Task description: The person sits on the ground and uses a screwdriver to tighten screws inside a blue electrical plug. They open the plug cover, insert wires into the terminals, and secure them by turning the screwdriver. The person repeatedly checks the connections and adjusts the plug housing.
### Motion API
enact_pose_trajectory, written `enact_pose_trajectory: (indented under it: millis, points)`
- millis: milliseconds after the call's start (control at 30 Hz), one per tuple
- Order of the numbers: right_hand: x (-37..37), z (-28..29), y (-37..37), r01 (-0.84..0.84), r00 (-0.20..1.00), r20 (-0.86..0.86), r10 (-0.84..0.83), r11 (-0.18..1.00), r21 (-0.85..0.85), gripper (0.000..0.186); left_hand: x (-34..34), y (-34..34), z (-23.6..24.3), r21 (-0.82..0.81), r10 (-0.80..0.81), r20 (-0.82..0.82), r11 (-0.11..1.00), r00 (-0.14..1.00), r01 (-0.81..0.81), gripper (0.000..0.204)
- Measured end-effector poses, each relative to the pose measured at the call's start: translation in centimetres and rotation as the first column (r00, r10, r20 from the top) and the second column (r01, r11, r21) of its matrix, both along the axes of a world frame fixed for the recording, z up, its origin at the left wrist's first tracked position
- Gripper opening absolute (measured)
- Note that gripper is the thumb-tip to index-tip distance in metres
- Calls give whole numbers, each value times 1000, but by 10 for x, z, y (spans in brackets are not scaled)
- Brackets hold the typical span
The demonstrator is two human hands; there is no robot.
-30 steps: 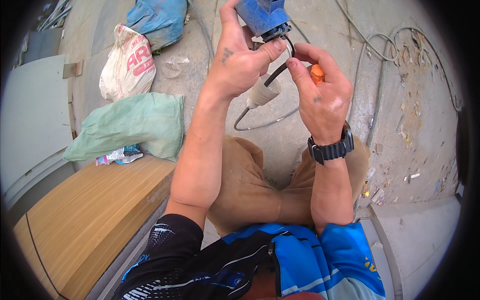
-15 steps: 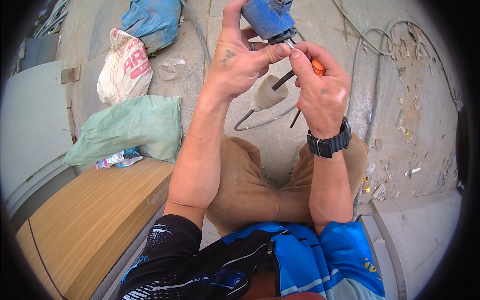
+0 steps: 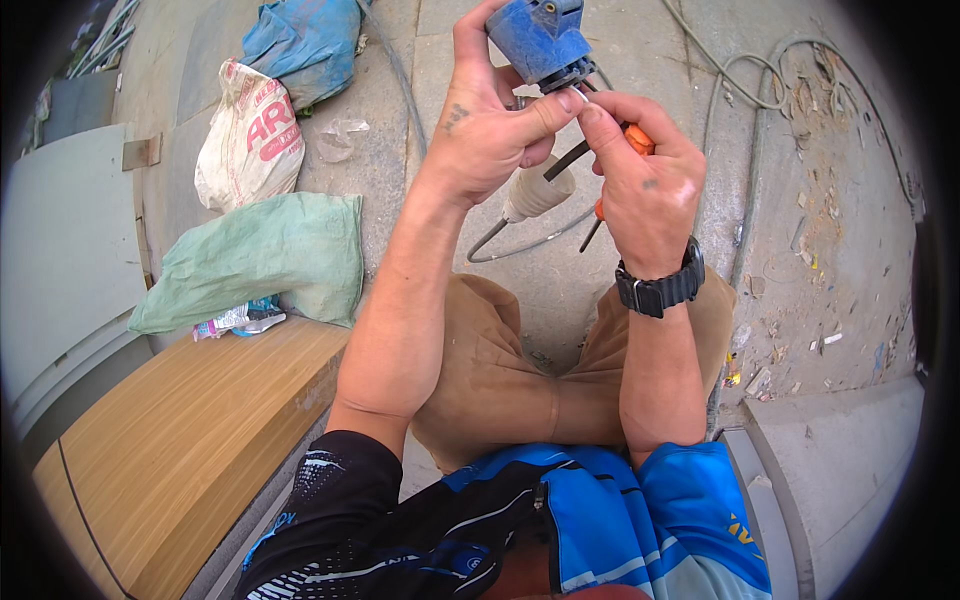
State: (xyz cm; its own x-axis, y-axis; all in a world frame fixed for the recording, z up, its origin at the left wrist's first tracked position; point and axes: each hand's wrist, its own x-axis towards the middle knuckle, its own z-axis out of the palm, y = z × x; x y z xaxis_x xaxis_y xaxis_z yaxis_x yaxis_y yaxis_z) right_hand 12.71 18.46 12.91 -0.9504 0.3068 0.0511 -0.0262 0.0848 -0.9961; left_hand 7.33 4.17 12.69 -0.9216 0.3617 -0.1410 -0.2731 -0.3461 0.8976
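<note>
My left hand [image 3: 482, 145] is closed round a blue plastic industrial plug [image 3: 541, 42], held up at the top. Its dark inner end faces my right hand [image 3: 648, 185]. Thumb and fingers of the right hand pinch a thin light wire end [image 3: 580, 95] at that dark end. In the same hand lies an orange-handled screwdriver [image 3: 638, 139], its dark shaft sticking out below the palm. A black cable [image 3: 567, 160] runs down from between the hands through a loose off-white cone-shaped sleeve [image 3: 540, 190]. The fingers hide part of the wire ends.
Blue [image 3: 305, 50], white [image 3: 250, 140] and green [image 3: 255, 255] sacks lie at the left. Nearby is a wood-grain panel [image 3: 190, 430]. Grey cable [image 3: 740, 80] loops over the concrete at the upper right, with small debris [image 3: 815, 260] scattered about.
My left hand and the plug have shifted very slightly right. The right hand has moved a little too, still pinching at the plug's dark end with the screwdriver in its palm.
</note>
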Motion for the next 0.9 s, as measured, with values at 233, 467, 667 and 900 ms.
enact_pose_trajectory:
  millis: [233,467,667,900]
  points:
    - [1,8,1,-94,995,16,96,991,-95,13,0,0,-8,91,51,-186,995,981,-35,78]
    - [-2,19,19,-160,985,57,160,987,-18,19,3,1,2,97,69,-170,994,983,-53,78]
    - [-7,20,93,-104,945,-295,-141,726,-680,31,-6,-8,-30,-123,58,-440,985,896,-124,80]
    - [-2,25,131,12,844,-324,-428,618,-786,31,-5,-1,-22,-252,3,-422,960,906,-120,77]
